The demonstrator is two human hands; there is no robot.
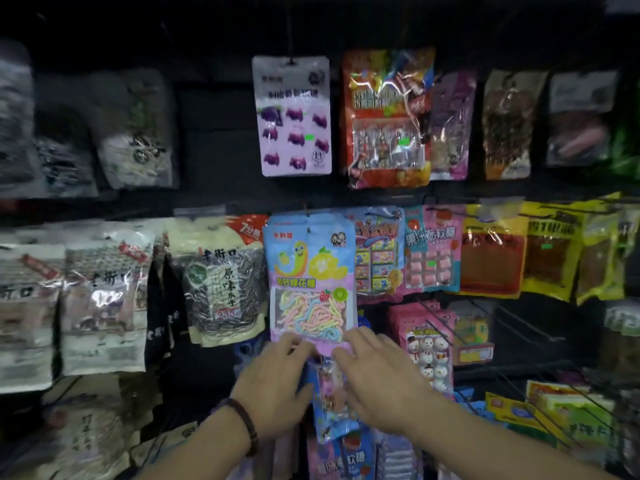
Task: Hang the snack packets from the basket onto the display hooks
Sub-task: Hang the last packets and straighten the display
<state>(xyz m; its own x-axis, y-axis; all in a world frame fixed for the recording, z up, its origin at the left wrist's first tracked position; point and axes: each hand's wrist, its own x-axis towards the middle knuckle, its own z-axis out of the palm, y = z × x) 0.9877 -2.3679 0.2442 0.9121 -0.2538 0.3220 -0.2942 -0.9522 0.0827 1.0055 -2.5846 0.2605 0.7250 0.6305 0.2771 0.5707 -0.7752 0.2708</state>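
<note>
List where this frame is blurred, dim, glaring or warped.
Head view: sharpest at centre, where the blue marshmallow packet prints legibly; the grey bags at the left edge are smeared; glare streaks cross the orange-red packet; the top of the frame falls to near black; the wide lens bows the hanging rows toward the sides.

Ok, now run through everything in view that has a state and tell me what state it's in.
Blue marshmallow packet, hanging in the middle row.
Left hand, fingers on that packet's bottom edge; grip unclear.
Right hand, open, fingers flat on the same edge.
Purple gummy packet, hanging in the top row, untouched.
Snowman packet, hanging in the lower row.
Sunflower seed packet, hanging.
</note>
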